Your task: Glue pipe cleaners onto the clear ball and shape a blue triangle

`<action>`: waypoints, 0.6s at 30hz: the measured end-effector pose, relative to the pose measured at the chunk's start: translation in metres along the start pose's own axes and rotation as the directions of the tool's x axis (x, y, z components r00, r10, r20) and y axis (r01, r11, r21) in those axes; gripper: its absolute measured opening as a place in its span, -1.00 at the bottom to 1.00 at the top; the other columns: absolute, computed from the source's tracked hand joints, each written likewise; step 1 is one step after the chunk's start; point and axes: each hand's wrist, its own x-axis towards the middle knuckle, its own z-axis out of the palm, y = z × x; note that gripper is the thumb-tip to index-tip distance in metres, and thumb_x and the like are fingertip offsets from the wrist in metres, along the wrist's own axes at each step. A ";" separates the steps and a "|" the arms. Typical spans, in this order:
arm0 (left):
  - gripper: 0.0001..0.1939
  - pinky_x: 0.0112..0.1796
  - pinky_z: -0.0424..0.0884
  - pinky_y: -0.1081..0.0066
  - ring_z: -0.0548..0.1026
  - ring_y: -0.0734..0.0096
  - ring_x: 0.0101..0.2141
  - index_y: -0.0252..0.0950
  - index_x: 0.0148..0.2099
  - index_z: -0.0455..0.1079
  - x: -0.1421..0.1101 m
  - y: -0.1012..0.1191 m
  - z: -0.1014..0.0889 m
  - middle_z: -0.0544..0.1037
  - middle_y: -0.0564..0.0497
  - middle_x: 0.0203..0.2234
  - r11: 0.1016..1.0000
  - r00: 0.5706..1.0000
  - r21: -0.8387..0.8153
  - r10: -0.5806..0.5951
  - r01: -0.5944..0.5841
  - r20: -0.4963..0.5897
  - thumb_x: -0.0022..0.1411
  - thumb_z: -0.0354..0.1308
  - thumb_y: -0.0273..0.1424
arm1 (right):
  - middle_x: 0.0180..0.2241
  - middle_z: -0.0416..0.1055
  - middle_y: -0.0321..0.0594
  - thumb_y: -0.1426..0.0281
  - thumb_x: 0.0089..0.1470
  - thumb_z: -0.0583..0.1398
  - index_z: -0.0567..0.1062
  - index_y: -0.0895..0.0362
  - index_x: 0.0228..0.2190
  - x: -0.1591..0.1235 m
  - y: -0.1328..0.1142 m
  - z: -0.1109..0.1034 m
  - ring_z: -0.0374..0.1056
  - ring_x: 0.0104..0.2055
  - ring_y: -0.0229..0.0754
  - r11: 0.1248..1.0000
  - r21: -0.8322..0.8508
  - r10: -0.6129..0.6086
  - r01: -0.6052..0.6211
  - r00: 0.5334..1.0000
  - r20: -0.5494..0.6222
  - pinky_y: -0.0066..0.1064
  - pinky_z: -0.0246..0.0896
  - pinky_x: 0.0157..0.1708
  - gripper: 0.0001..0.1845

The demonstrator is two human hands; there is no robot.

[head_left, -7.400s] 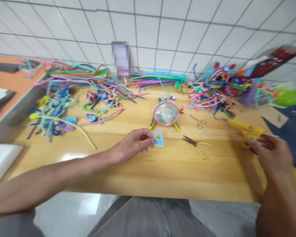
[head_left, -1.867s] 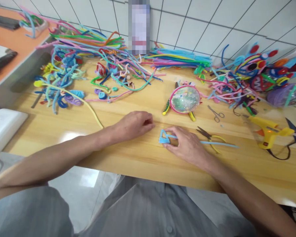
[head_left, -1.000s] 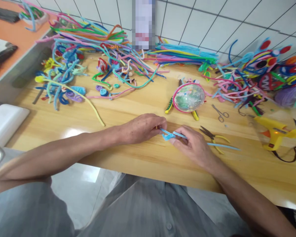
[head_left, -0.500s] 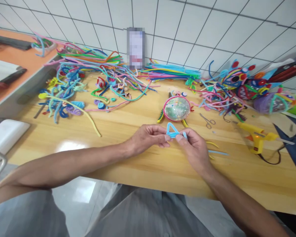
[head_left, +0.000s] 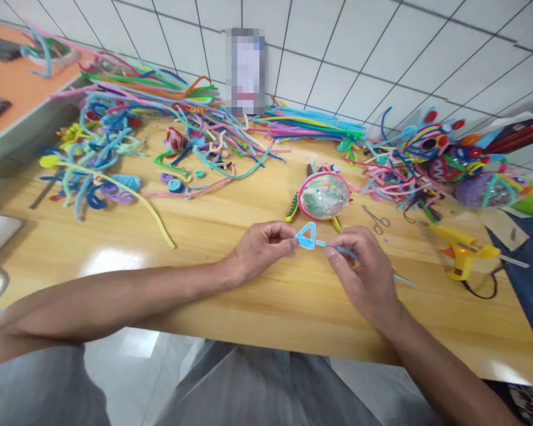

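Note:
A light blue pipe cleaner point(head_left: 309, 234), bent into a small triangle with a straight tail, hangs between my hands above the table's front half. My left hand point(head_left: 266, 248) pinches the triangle's left corner between thumb and fingers. The tail runs into my right hand point(head_left: 362, 266), whose thumb and fingers are closed on it. Just beyond stands a clear rounded plastic shape point(head_left: 325, 196) with a pink rim and pale green and white bits showing through. Yellow-and-green plier handles point(head_left: 292, 208) stick out beside and under it.
Scissors point(head_left: 376, 220) and a yellow glue gun point(head_left: 466, 251) with a cord lie to the right. Heaps of coloured pipe cleaners point(head_left: 111, 142) cover the left and back. Decorated figures point(head_left: 426, 139) stand at the back right. A phone point(head_left: 246, 71) leans against the tiled wall.
My right hand has moved right, away from my left, drawing out the blue tail between them. The triangle stays in my left fingers, turned slightly. The view has shifted a little.

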 end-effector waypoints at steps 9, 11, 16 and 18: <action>-0.79 -0.26 0.41 0.46 0.49 0.50 -0.38 -0.33 -0.24 0.55 -0.001 -0.011 -0.003 0.58 0.08 -0.43 0.999 0.999 -0.023 0.040 -0.040 0.000 0.17 0.37 -0.29 | -0.23 0.63 -0.23 0.55 0.32 0.26 0.51 0.02 -0.08 0.006 0.004 0.010 0.59 -0.19 -0.13 0.936 -0.199 -0.286 0.291 0.957 0.054 -0.31 0.48 -0.19 -0.79; -0.80 -0.25 0.41 0.45 0.49 0.50 -0.37 -0.33 -0.24 0.55 -0.001 -0.012 -0.003 0.58 0.08 -0.42 0.999 0.999 -0.026 0.047 -0.047 0.000 0.18 0.36 -0.29 | -0.24 0.65 -0.23 0.56 0.33 0.24 0.51 0.03 -0.06 0.004 0.006 0.012 0.60 -0.20 -0.13 0.923 -0.217 -0.307 0.317 0.948 0.079 -0.32 0.48 -0.19 -0.78; -0.82 -0.25 0.40 0.45 0.47 0.51 -0.37 -0.33 -0.25 0.54 -0.002 -0.012 -0.003 0.57 0.08 -0.42 0.999 0.999 -0.005 0.044 -0.044 -0.013 0.20 0.35 -0.30 | -0.30 0.62 -0.26 0.50 0.34 0.25 0.51 0.05 -0.11 0.002 0.006 0.013 0.58 -0.31 -0.17 0.945 -0.195 -0.260 0.264 0.964 0.045 -0.35 0.47 -0.28 -0.86; -0.82 -0.24 0.41 0.45 0.48 0.51 -0.37 -0.33 -0.25 0.54 -0.002 -0.012 -0.002 0.57 0.07 -0.42 0.999 0.999 -0.005 0.043 -0.043 -0.016 0.20 0.35 -0.31 | -0.29 0.60 -0.23 0.52 0.32 0.25 0.50 0.05 -0.14 0.002 0.005 0.013 0.57 -0.29 -0.16 0.955 -0.161 -0.246 0.251 0.968 0.050 -0.36 0.45 -0.31 -0.86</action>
